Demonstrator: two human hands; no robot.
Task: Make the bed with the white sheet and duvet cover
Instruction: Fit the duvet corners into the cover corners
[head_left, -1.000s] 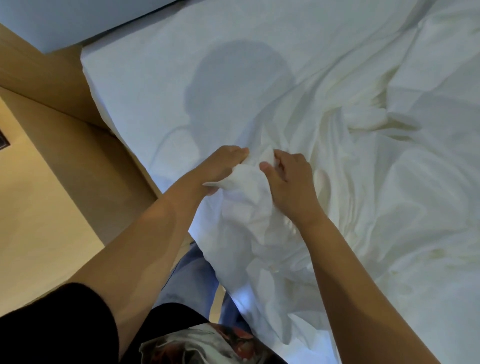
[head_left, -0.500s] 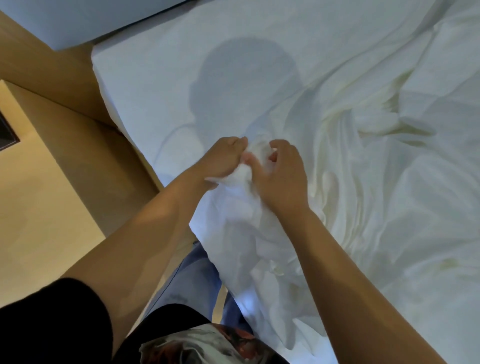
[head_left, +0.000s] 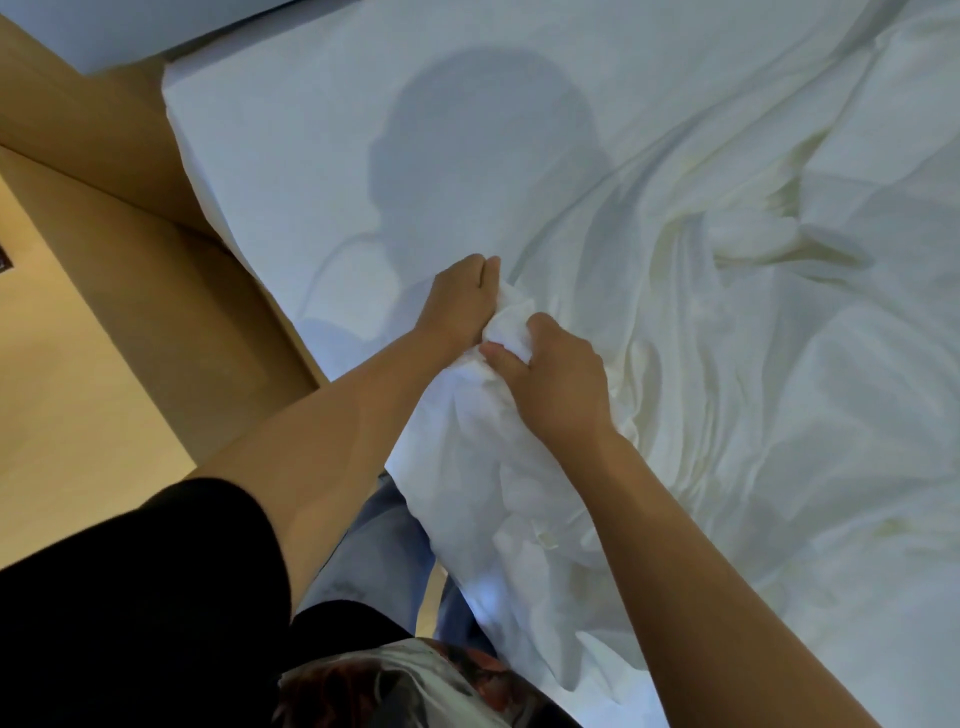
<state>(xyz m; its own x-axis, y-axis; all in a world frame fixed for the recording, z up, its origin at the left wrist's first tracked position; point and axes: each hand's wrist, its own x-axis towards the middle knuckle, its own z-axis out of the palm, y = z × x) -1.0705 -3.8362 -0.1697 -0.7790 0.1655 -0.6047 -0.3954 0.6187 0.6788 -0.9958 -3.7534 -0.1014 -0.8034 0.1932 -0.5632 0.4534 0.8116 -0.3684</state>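
Observation:
A white sheet (head_left: 322, 130) lies flat over the bed's upper left part, with my shadow on it. The rumpled white duvet cover (head_left: 753, 338) is heaped across the right side and hangs over the near edge. Both hands meet at a bunched corner of the duvet cover (head_left: 506, 325). My left hand (head_left: 460, 301) grips that bunch from the left, its fingers hidden in the cloth. My right hand (head_left: 556, 371) grips it from the right, thumb pressed on the fabric.
A wooden bed frame or side panel (head_left: 171, 291) runs along the bed's left edge, with pale floor (head_left: 67, 384) beyond it. My legs in blue jeans (head_left: 374, 551) stand against the bed's near edge.
My hands have closed together on the cloth corner and bunched it tighter. My right hand has slid lower and nearer to me; the view has shifted slightly.

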